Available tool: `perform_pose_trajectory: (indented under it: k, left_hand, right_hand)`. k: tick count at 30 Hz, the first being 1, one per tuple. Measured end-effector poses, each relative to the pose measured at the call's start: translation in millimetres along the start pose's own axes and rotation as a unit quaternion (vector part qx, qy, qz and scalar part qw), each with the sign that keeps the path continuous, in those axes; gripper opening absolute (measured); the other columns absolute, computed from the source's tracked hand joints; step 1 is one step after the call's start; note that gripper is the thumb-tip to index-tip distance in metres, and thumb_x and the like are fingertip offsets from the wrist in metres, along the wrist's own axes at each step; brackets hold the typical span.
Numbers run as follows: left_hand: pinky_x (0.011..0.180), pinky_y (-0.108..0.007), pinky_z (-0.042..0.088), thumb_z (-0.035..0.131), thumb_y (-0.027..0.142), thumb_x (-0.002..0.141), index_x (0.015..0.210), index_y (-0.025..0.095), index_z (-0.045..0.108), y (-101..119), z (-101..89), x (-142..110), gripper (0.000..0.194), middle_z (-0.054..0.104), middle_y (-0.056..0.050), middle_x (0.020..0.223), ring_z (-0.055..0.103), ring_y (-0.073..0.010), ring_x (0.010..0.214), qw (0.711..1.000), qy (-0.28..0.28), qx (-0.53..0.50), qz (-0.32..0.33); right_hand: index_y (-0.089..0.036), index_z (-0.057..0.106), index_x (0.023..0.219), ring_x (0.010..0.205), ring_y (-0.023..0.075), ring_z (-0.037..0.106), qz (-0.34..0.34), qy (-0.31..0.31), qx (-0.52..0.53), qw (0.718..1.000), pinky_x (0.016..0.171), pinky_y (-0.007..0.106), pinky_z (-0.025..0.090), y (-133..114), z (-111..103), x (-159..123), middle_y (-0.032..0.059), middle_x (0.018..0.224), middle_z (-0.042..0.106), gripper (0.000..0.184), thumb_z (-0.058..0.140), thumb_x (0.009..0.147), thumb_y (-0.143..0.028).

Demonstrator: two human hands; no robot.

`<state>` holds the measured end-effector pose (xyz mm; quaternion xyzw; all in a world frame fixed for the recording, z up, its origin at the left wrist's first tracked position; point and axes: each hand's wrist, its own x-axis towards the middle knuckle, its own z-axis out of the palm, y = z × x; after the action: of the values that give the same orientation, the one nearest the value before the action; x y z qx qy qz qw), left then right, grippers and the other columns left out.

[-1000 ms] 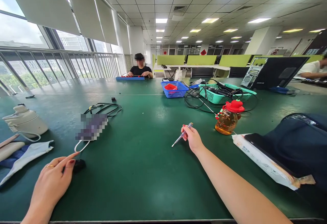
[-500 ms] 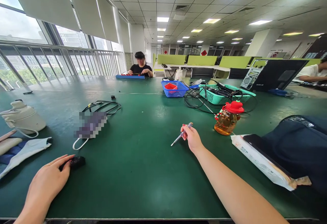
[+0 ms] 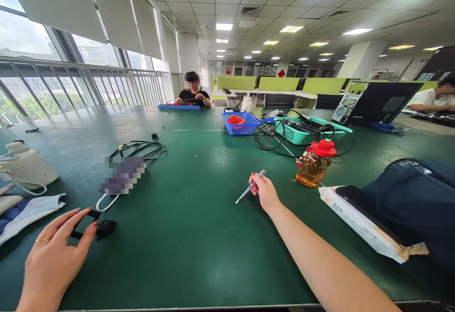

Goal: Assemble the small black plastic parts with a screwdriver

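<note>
My right hand [image 3: 265,192] holds a thin clear-handled screwdriver [image 3: 248,190] over the middle of the green table [image 3: 185,236], tip pointing down and left. My left hand [image 3: 57,255] is at the near left, fingers pinching a small black part [image 3: 95,226] that rests on the table. A pixelated item with a white loop [image 3: 122,177] lies just beyond that part, with a black cable [image 3: 142,150] behind it.
A white kettle-like device [image 3: 24,169] and a face mask [image 3: 30,212] lie at the far left. An amber bottle with red lid [image 3: 314,162], blue basket [image 3: 241,124], green basket [image 3: 309,132], dark bag [image 3: 408,198] and packet [image 3: 359,222] stand right. Two seated people work farther off.
My left hand reached the small black part, covered it, then drew back slightly with fingers pinching it. My right hand with the screwdriver stayed nearly still.
</note>
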<state>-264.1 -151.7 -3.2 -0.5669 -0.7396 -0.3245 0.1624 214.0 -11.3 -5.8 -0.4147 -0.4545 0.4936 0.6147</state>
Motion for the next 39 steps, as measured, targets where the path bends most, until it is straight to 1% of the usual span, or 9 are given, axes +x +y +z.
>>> perform_pose_trajectory:
  k: [2, 5, 7, 10, 12, 17, 24, 32, 39]
  left_hand:
    - [0.109, -0.044, 0.04, 0.043, 0.05, 0.09, 0.123, 0.025, 0.059, 7, -0.1, 0, 0.045, 0.06, -0.009, 0.128, 0.056, -0.0282, 0.118, 0.996, 0.026, 0.007, 0.087]
    - [0.103, -0.042, 0.045, 0.038, 0.055, 0.091, 0.111, 0.022, 0.067, 6, 3.2, 5, 0.048, 0.069, -0.01, 0.113, 0.064, -0.0268, 0.103, 0.973, -0.014, 0.018, 0.23]
    - [0.099, -0.042, 0.048, 0.035, 0.057, 0.092, 0.104, 0.021, 0.071, 2, 6.4, 8, 0.052, 0.071, -0.01, 0.111, 0.065, -0.0267, 0.1, 0.958, -0.018, 0.031, 0.285]
    - [0.095, -0.043, 0.05, 0.033, 0.056, 0.094, 0.097, 0.02, 0.075, -3, 9.5, 10, 0.055, 0.073, -0.01, 0.108, 0.066, -0.027, 0.099, 0.945, -0.006, 0.05, 0.323]
    - [0.095, -0.044, 0.05, 0.031, 0.054, 0.095, 0.097, 0.019, 0.076, -3, 9.9, 9, 0.056, 0.073, -0.011, 0.108, 0.066, -0.027, 0.098, 0.945, -0.007, 0.062, 0.32]
    - [0.099, -0.046, 0.049, 0.028, 0.053, 0.095, 0.099, 0.018, 0.075, 1, 8.4, 7, 0.059, 0.07, -0.014, 0.112, 0.065, -0.0275, 0.101, 0.957, -0.019, 0.076, 0.279]
    - [0.098, -0.045, 0.05, 0.028, 0.049, 0.093, 0.1, 0.017, 0.075, 2, 9.0, 7, 0.057, 0.071, -0.013, 0.11, 0.066, -0.0278, 0.1, 0.965, -0.038, 0.075, 0.248]
    - [0.1, -0.046, 0.049, 0.023, 0.049, 0.091, 0.106, 0.017, 0.072, 2, 10.0, 8, 0.06, 0.067, -0.013, 0.118, 0.065, -0.0282, 0.104, 0.979, -0.08, 0.085, 0.167]
    - [0.1, -0.044, 0.049, 0.023, 0.049, 0.091, 0.111, 0.018, 0.07, 5, 7.2, 8, 0.06, 0.066, -0.011, 0.123, 0.063, -0.0278, 0.109, 0.98, -0.098, 0.088, 0.15]
  right_hand:
    - [-0.019, 0.057, 0.056, 0.042, 0.0084, 0.04, 0.001, 0.0, 0.0, 1.0, 0.039, 0.022, 0.033, 1, 0, 0, -0.0048, 0.044, 0.042, 0.043, 0.073, 0.069, -0.058]
    - [-0.019, 0.058, 0.056, 0.042, 0.0081, 0.039, 0.003, 0.0, 0.0, 1.0, 0.039, 0.022, 0.032, 1, 0, 0, -0.0049, 0.043, 0.042, 0.044, 0.072, 0.069, -0.059]
    - [-0.019, 0.058, 0.056, 0.042, 0.0079, 0.039, 0.004, 0.0, 0.0, 1.0, 0.04, 0.022, 0.032, 0, 0, -1, -0.0051, 0.043, 0.042, 0.045, 0.072, 0.069, -0.059]
    - [-0.019, 0.057, 0.056, 0.042, 0.008, 0.039, 0.007, -0.002, -0.002, 1.0, 0.041, 0.022, 0.032, -2, 1, -2, -0.0053, 0.043, 0.041, 0.044, 0.073, 0.069, -0.059]
    - [-0.019, 0.057, 0.056, 0.042, 0.008, 0.039, 0.007, -0.003, -0.003, 1.0, 0.041, 0.023, 0.032, -3, 1, -2, -0.0052, 0.043, 0.042, 0.044, 0.072, 0.069, -0.058]
    - [-0.019, 0.057, 0.057, 0.042, 0.0082, 0.039, 0.006, -0.002, -0.004, 1.0, 0.041, 0.023, 0.032, -2, 0, -1, -0.005, 0.044, 0.042, 0.044, 0.072, 0.07, -0.058]
    - [-0.019, 0.057, 0.056, 0.041, 0.0081, 0.039, 0.002, -0.003, -0.01, 1.0, 0.041, 0.023, 0.033, -2, 0, 0, -0.0051, 0.042, 0.042, 0.043, 0.071, 0.07, -0.057]
    - [-0.019, 0.057, 0.057, 0.041, 0.0077, 0.039, 0.003, -0.006, -0.005, 1.0, 0.04, 0.022, 0.032, 0, 1, 0, -0.0052, 0.043, 0.042, 0.043, 0.072, 0.07, -0.056]
    - [-0.019, 0.056, 0.057, 0.042, 0.0081, 0.039, 0.006, -0.005, -0.007, 1.0, 0.041, 0.023, 0.033, 0, -1, 0, -0.0051, 0.043, 0.042, 0.042, 0.071, 0.071, -0.056]
